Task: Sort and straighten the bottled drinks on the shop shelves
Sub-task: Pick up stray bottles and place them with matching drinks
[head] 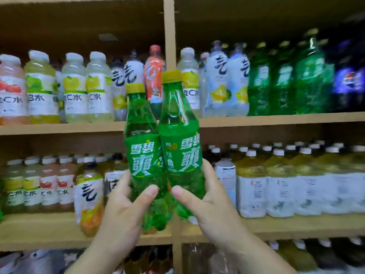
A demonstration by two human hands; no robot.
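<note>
Left grip (pixel 120 214) clasps one green bottle (pixel 145 155), right grip (pixel 215 212) the other green bottle (pixel 181 153) (two, touching).

The left green bottle (pixel 145 155) and right green bottle (pixel 183 153) read 雪碧爽.

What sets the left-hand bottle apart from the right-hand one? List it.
The left bottle sits lower; the right bottle has its cap higher. The left bottle's label faces the camera squarely; the right bottle's is turned, showing small print beside the logo. The left hand grips the left bottle, the right hand the right bottle. Both are green with yellow caps.
</note>
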